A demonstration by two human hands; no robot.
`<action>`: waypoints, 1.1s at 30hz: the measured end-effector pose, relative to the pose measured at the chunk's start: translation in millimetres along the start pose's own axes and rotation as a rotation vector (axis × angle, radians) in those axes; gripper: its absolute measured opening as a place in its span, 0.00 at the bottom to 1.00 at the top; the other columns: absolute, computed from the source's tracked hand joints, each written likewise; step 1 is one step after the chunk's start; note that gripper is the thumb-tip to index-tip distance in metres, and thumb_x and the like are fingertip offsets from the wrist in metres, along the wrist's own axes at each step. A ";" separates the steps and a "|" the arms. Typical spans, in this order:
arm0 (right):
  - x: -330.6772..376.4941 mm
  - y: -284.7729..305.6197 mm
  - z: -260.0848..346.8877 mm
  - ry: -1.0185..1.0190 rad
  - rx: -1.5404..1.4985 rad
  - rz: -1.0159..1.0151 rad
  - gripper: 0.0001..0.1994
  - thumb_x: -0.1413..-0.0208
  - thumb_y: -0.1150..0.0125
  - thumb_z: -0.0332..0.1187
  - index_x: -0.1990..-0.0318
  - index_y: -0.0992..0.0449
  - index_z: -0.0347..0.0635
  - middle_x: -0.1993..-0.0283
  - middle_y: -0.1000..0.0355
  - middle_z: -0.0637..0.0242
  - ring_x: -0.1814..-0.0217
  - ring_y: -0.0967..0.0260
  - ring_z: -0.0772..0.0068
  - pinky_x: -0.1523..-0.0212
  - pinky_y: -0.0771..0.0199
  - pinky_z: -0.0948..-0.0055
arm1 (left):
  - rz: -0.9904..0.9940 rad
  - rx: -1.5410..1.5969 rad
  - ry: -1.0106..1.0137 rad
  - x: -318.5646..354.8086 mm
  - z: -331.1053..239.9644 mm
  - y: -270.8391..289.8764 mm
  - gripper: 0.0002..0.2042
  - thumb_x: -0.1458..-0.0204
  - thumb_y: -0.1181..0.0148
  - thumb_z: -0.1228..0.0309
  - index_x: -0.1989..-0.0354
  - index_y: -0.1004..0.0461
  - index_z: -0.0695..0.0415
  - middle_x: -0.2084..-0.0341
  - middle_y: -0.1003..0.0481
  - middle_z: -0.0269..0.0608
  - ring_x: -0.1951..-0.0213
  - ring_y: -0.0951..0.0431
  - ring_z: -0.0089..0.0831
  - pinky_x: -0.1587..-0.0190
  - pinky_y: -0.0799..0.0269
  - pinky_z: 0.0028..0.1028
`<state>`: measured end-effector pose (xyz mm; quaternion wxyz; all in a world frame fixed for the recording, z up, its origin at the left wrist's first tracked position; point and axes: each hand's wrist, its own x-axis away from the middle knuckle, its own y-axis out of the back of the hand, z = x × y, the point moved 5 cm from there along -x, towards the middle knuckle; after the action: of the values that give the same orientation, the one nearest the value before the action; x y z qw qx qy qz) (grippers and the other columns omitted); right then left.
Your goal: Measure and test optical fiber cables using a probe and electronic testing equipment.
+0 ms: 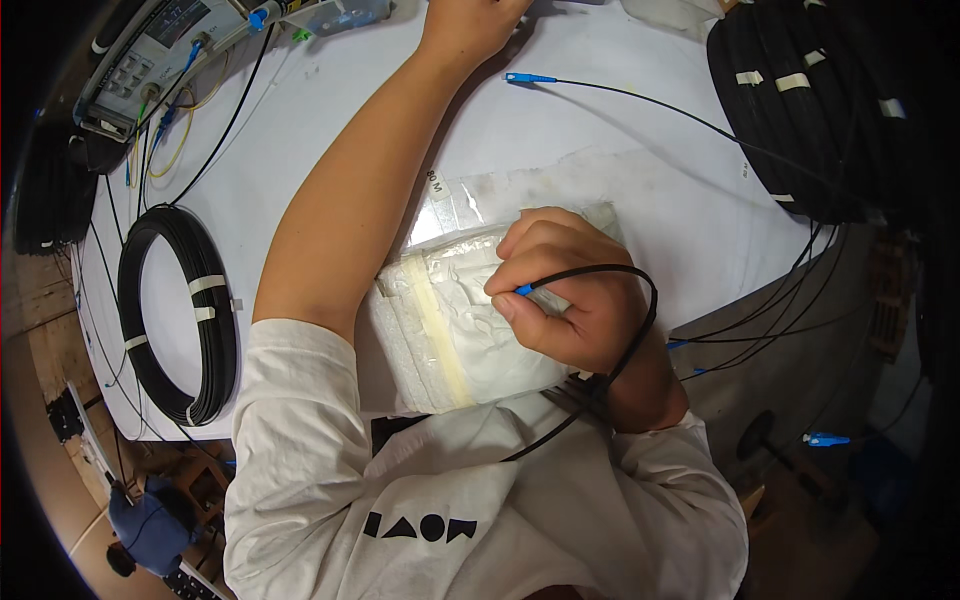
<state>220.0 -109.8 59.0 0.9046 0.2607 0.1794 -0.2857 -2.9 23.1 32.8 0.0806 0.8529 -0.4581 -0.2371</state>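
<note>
- right hand (580,310) pinches the thin black cable's blue-tipped end (524,289), pointing left over the clear plastic-wrapped white pack (450,330); cable loops rightward
- left hand (470,25) reaches far up the white table (650,130); its grip cannot be told

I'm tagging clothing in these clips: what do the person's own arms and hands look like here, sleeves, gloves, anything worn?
Both hands are bare: no gloves, rings or watch visible on the left hand or right hand. The forearms are uncovered. Loose off-white sleeves are pushed up toward the elbows, and the same top bears a row of black geometric shapes on its front.
</note>
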 end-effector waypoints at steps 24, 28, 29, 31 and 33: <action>-0.3 -0.4 -0.5 -0.008 -0.018 -0.001 0.11 0.56 0.28 0.18 0.65 0.18 0.43 0.67 0.23 0.65 0.65 0.24 0.58 0.60 0.25 0.62 | -0.017 -0.020 -0.042 -1.3 2.6 -0.7 0.40 0.40 0.35 0.74 0.19 0.47 0.50 0.71 0.27 0.40 0.70 0.26 0.31 0.62 0.25 0.31; -0.1 -0.1 -1.1 0.008 -0.027 -0.006 0.10 0.55 0.28 0.18 0.65 0.18 0.42 0.66 0.23 0.65 0.65 0.24 0.58 0.60 0.26 0.62 | -0.004 -0.019 -0.018 -0.8 1.9 -0.3 0.40 0.40 0.35 0.74 0.19 0.47 0.50 0.71 0.27 0.40 0.70 0.26 0.31 0.62 0.24 0.31; -0.1 -0.1 -0.7 0.008 -0.024 -0.002 0.10 0.55 0.28 0.18 0.65 0.18 0.42 0.66 0.23 0.65 0.65 0.24 0.58 0.60 0.26 0.62 | -0.003 -0.006 -0.008 -1.1 1.6 -0.7 0.40 0.40 0.35 0.74 0.19 0.47 0.50 0.71 0.26 0.40 0.70 0.26 0.31 0.62 0.24 0.31; -0.8 -0.2 0.7 0.008 -0.017 -0.005 0.10 0.55 0.28 0.18 0.66 0.18 0.42 0.66 0.22 0.65 0.65 0.24 0.58 0.60 0.26 0.62 | -0.002 0.006 0.001 -1.4 3.9 -0.7 0.40 0.39 0.35 0.74 0.19 0.47 0.50 0.71 0.26 0.40 0.70 0.26 0.31 0.62 0.24 0.31; -1.1 -0.3 0.9 0.009 -0.009 -0.009 0.10 0.55 0.28 0.18 0.66 0.18 0.42 0.66 0.22 0.65 0.65 0.24 0.58 0.60 0.26 0.62 | -0.001 -0.001 -0.023 -1.1 3.5 0.0 0.40 0.39 0.35 0.74 0.19 0.47 0.50 0.71 0.26 0.40 0.70 0.26 0.31 0.62 0.24 0.31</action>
<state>219.1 -110.0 60.1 0.9037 0.2570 0.1859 -0.2877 -5.1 24.2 30.1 0.0757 0.8503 -0.4585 -0.2471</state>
